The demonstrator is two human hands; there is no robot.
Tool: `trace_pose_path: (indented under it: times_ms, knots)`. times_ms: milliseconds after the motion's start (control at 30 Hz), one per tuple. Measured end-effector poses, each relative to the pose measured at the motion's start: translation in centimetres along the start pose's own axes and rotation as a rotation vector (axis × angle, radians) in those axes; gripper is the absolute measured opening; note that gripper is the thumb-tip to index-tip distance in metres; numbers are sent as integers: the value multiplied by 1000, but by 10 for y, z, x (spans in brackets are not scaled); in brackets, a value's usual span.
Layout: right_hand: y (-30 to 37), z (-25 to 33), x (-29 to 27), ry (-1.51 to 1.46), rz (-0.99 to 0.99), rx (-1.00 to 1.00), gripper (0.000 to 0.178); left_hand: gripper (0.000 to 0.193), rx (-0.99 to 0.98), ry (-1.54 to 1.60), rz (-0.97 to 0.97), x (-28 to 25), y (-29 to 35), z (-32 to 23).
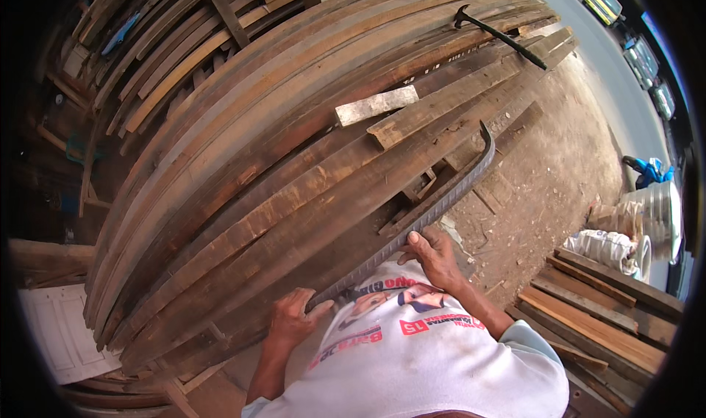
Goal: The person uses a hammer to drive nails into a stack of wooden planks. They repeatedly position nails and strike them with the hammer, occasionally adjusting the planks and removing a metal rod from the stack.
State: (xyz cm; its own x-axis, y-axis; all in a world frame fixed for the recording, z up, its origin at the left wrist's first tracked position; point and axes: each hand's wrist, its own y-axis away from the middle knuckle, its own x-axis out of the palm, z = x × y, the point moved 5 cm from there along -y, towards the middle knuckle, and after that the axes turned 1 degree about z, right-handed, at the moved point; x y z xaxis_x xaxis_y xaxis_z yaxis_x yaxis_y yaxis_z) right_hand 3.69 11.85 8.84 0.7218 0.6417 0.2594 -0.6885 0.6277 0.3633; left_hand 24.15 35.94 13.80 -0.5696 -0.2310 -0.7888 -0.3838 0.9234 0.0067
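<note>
A dark grey, ribbed steel pry bar [450,197] with a hooked far end slants across in front of my body. My left hand [294,316] grips its near left end, close to my shirt. Farther right along the bar, my right hand [434,258] holds it with the thumb lying on top. The hook curves up beside the nearest wooden beams [294,194], apart from my hands. On the beams lie a black claw hammer [501,37], toward the far right, and a short whitish wood block [376,105].
Long planks [243,102] are stacked beyond the beams, with more timber at the far left. A white panelled door [62,330] lies at the lower left. Sawn boards [588,330] and white sacks [603,249] stand at my right. Past the dirt ground [566,146] runs a road with vehicles.
</note>
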Motion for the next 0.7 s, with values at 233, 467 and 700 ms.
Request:
trace_pose_path:
  times_ms: [233,467,700]
  knots:
    - [-43,175,53,687,87,-634,51,34,85,-189,-338,-127,-119,-23]
    - [-45,164,-3,1060,221,-458,54,56,-31,-685,-382,-170,-229,72]
    - [-46,198,-132,1026,-14,-313,54,80,-399,-579,-174,-93,-252,185]
